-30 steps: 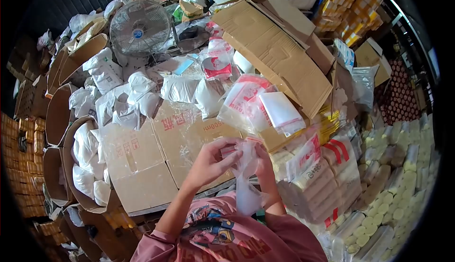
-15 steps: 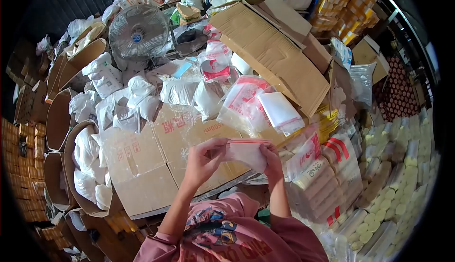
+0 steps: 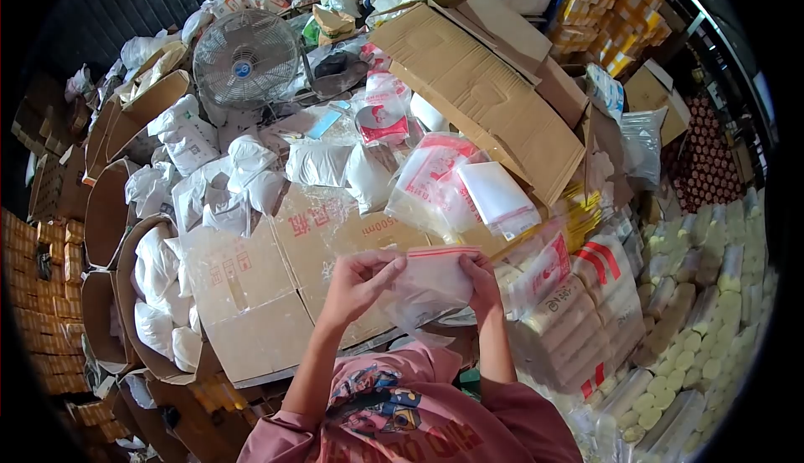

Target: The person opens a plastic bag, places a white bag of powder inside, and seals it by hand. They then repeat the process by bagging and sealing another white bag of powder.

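Observation:
Between my two hands a clear zip-lock bag [image 3: 435, 279] with a red strip along its top edge is held up in front of my chest. My left hand [image 3: 364, 281] pinches its left top corner, and my right hand [image 3: 480, 283] grips the right side. A loose flap of plastic hangs below the bag. Under and behind it lies a flattened cardboard sheet [image 3: 251, 295] with red print. Just beyond my right hand sits a stack of flat clear bags [image 3: 496, 197], next to a clear package with red print [image 3: 431, 174].
Filled white bags [image 3: 318, 161] lie at the back of the cardboard. Open cartons [image 3: 126, 295] of white bags line the left. A fan [image 3: 247, 56] stands behind. A big folded carton [image 3: 486, 94] leans at back right, and wrapped rolls [image 3: 578, 312] are stacked at right.
The bag has spread out between my hands, and a plastic flap now hangs beneath it. My left thumb lies straighter along the bag. Both hands stay in nearly the same place.

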A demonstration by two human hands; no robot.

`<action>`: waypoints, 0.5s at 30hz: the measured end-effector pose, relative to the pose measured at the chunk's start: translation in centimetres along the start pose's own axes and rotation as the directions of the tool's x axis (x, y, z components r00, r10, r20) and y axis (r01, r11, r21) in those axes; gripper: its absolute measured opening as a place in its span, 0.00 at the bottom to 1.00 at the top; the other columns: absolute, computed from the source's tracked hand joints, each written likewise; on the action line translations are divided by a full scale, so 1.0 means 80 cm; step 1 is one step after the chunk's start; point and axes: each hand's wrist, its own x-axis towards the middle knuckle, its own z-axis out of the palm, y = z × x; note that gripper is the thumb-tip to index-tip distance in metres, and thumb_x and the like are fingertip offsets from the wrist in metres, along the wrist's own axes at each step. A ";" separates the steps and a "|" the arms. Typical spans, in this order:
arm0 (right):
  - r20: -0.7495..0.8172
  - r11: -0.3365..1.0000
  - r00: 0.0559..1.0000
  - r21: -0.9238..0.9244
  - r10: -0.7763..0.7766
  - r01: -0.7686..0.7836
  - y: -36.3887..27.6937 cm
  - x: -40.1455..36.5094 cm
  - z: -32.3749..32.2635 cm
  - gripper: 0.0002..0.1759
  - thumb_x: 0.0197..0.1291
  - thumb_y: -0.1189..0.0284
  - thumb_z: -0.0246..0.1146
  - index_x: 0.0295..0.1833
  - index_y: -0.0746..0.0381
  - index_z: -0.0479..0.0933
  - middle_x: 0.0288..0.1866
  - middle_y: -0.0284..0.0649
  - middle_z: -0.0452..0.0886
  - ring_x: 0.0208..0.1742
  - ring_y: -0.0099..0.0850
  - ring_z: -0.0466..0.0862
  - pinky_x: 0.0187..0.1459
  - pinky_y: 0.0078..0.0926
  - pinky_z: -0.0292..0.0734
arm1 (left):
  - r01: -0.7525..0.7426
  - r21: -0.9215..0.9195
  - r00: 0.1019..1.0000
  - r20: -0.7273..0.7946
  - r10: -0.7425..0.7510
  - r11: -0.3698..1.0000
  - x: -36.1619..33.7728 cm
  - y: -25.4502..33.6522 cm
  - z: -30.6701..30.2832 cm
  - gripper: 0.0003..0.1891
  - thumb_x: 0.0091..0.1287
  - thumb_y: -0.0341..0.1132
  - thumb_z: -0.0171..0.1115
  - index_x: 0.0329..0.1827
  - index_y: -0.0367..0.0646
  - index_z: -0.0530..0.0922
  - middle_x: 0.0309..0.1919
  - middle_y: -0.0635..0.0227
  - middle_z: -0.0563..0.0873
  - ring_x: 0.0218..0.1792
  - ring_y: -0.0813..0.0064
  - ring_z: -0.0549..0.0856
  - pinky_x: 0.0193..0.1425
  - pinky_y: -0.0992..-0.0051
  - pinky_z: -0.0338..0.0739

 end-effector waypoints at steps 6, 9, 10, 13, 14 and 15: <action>-0.029 1.000 1.000 0.002 -0.005 0.005 0.008 0.003 -0.004 0.13 0.63 0.67 0.67 0.48 0.65 0.82 0.42 0.39 0.86 0.41 0.25 0.85 0.46 0.25 0.81 | 0.033 -0.029 0.999 -0.003 -0.033 0.999 0.002 -0.006 -0.003 0.12 0.69 0.33 0.66 0.48 0.32 0.84 0.31 0.72 0.86 0.31 0.85 0.81 0.35 0.82 0.77; -0.030 1.000 1.000 0.009 -0.002 0.002 0.011 0.005 -0.007 0.12 0.63 0.68 0.67 0.47 0.64 0.82 0.42 0.38 0.86 0.40 0.25 0.85 0.45 0.25 0.81 | 0.011 -0.051 1.000 -0.002 -0.011 0.999 0.002 -0.008 -0.003 0.12 0.68 0.32 0.66 0.47 0.32 0.84 0.32 0.72 0.86 0.32 0.85 0.81 0.35 0.82 0.76; -0.030 1.000 1.000 -0.011 0.006 -0.006 0.011 0.005 -0.006 0.11 0.63 0.68 0.67 0.46 0.64 0.82 0.42 0.38 0.86 0.39 0.25 0.85 0.45 0.25 0.81 | 0.001 -0.062 1.000 -0.003 -0.001 0.998 0.002 -0.009 -0.002 0.12 0.68 0.32 0.66 0.47 0.32 0.84 0.32 0.72 0.86 0.32 0.85 0.81 0.35 0.82 0.76; -0.037 0.997 0.999 -0.076 0.019 -0.022 0.007 0.003 -0.002 0.10 0.62 0.70 0.67 0.46 0.64 0.82 0.41 0.37 0.86 0.39 0.24 0.85 0.45 0.24 0.81 | -0.052 0.054 0.997 -0.055 0.055 0.997 0.000 -0.009 0.003 0.12 0.67 0.31 0.66 0.46 0.30 0.82 0.32 0.72 0.85 0.32 0.87 0.80 0.36 0.84 0.75; -0.042 0.995 0.999 -0.100 0.017 -0.021 0.006 0.003 -0.001 0.10 0.62 0.70 0.68 0.45 0.64 0.82 0.40 0.37 0.86 0.39 0.24 0.85 0.45 0.24 0.81 | -0.036 0.119 0.998 -0.050 0.042 0.992 0.000 -0.009 0.001 0.11 0.66 0.30 0.66 0.45 0.30 0.82 0.31 0.72 0.85 0.32 0.87 0.80 0.36 0.83 0.75; -0.049 0.992 0.999 -0.125 0.013 -0.019 0.005 0.002 -0.001 0.10 0.62 0.70 0.68 0.45 0.64 0.82 0.40 0.37 0.86 0.39 0.24 0.85 0.45 0.24 0.81 | -0.020 0.184 0.999 -0.042 0.028 0.983 0.002 -0.012 -0.001 0.10 0.64 0.29 0.66 0.44 0.30 0.81 0.31 0.72 0.85 0.32 0.87 0.79 0.36 0.83 0.74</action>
